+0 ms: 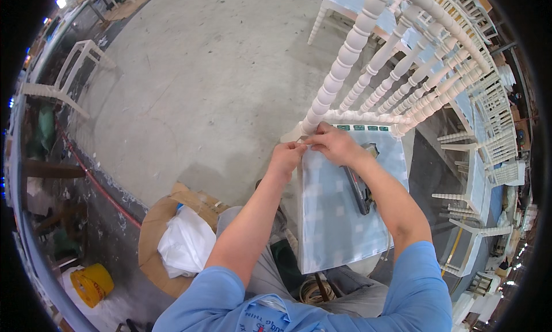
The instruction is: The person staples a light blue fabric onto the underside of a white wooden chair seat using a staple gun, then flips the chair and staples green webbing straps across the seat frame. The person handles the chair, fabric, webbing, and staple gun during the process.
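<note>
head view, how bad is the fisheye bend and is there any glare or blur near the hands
Head view: strong fisheye, the white chair spindles bow toward a black rim; bright lamp glare at top left only; left hand and right hand look sharp, evenly lit, at the edge of the clear plastic sheet.

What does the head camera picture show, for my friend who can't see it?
A person's left hand and right hand pinch the corner of a clear plastic sheet spread over a white chair's seat. A dark tool lies on the sheet.
</note>
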A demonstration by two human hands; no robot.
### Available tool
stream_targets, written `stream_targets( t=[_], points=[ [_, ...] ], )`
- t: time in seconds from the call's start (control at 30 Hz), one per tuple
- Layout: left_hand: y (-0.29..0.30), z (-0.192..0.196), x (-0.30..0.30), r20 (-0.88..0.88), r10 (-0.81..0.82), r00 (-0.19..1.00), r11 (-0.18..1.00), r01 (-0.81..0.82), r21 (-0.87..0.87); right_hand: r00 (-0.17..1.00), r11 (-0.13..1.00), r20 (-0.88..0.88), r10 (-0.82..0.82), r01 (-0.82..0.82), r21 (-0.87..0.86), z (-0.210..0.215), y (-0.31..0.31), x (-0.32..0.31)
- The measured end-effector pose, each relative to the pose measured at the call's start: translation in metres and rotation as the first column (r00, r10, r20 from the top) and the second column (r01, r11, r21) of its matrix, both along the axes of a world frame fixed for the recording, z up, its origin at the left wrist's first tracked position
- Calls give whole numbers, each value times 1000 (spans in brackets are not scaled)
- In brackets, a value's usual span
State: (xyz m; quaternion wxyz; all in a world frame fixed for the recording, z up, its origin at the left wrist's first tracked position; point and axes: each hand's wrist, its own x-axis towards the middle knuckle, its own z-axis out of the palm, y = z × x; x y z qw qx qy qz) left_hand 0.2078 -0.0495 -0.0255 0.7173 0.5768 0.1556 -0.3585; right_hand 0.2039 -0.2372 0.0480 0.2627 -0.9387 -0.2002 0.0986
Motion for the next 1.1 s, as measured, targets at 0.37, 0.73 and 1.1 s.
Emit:
stream_targets(
  t=[0.37, 0.73, 1.1],
  points=[
    [0, -11, -5, 687, -212, 695, 888, -156, 433, 998, 998, 30, -48, 50, -46, -5, 0, 4],
    [-21, -14, -10, 704, -163, 691, 794, -331, 510, 875, 946, 378, -304, 325, 8, -39, 11, -18],
    [-23, -22, -3, 662, -62, 747, 829, -331, 450, 830, 888, 321, -456, 448, 101, -47, 8, -9]
  ],
)
